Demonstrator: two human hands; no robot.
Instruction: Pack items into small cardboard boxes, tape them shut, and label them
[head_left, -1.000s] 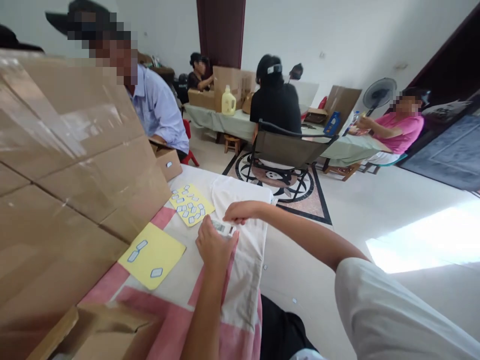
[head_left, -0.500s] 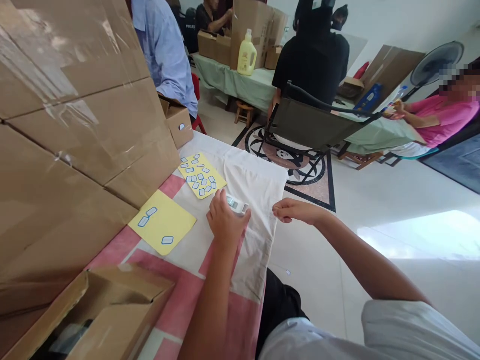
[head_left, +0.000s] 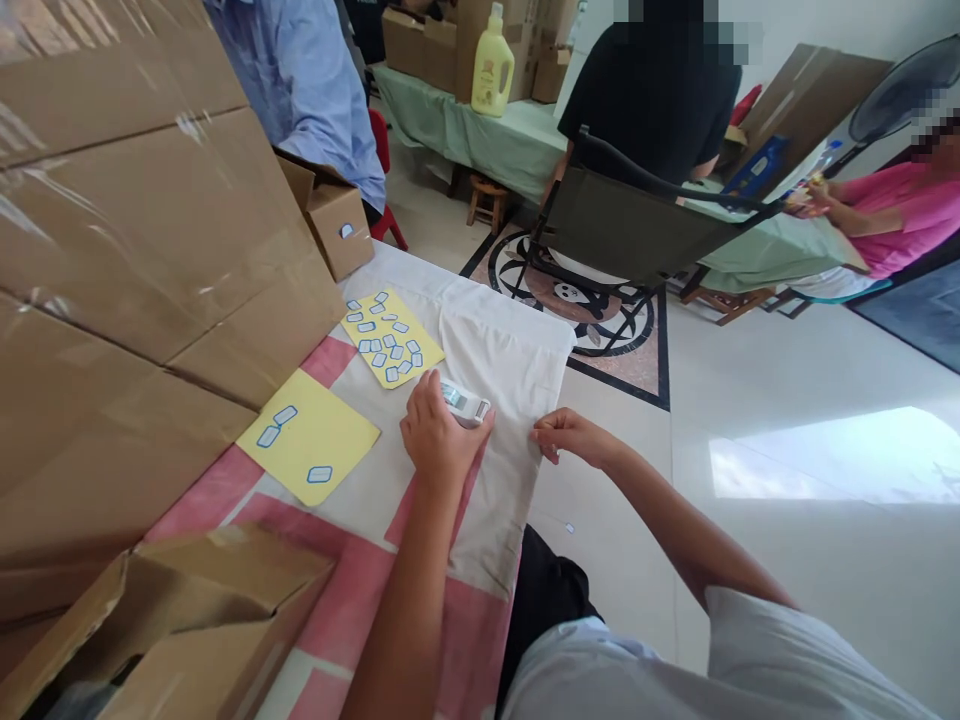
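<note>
My left hand [head_left: 439, 430] is wrapped round a small white device [head_left: 466, 404] with a greenish panel, low over the cloth-covered table [head_left: 504, 350]. Its exact kind is not clear. At the table's right edge, my right hand [head_left: 571, 436] is closed with the fingers bent inward; what they hold, if anything, is hidden. Just beyond my left hand lies a yellow sheet [head_left: 411, 335] bearing many small blue-edged labels. A second yellow sheet [head_left: 341, 440], nearer and to the left, carries three such labels.
Stacked cartons [head_left: 157, 250] wall off the left side. An open carton [head_left: 225, 580] stands at the near left, and a smaller box [head_left: 339, 225] at the far corner. Beyond are a folding chair [head_left: 637, 230], a seated person in black [head_left: 652, 100] and a yellow jug [head_left: 492, 70].
The view has shifted slightly, so the table appears further left and higher. My left hand keeps hold of the white device; my right hand has turned slightly, fingers pointing lower.
</note>
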